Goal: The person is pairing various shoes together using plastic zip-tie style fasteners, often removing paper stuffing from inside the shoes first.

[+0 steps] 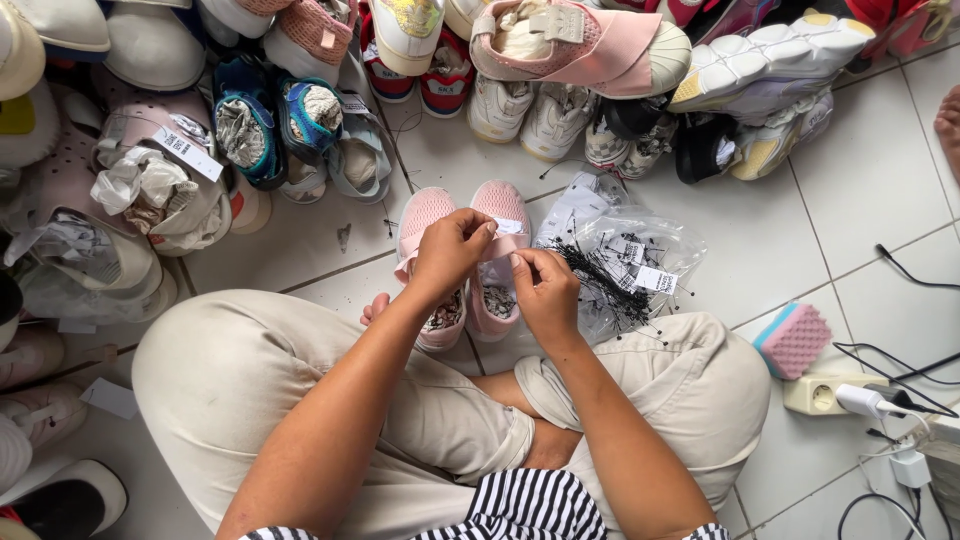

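A pair of small pink shoes (425, 215) stuffed with paper lies on the white tiled floor, just past my crossed legs. My left hand (450, 255) and my right hand (545, 290) meet over the right shoe of the pair, fingers pinched together at a small white paper tag (509, 227) on its top. Whatever else sits between my fingertips is too small to make out. Right of my right hand, a clear plastic bag (625, 250) holds white tags and a bundle of thin black fasteners.
Many shoes and sandals crowd the far side and the left, among them a big pink sneaker (580, 45) and blue sandals (265, 125). A pink sponge (792, 340), a white socket strip (825, 393) with chargers and black cables lie at the right.
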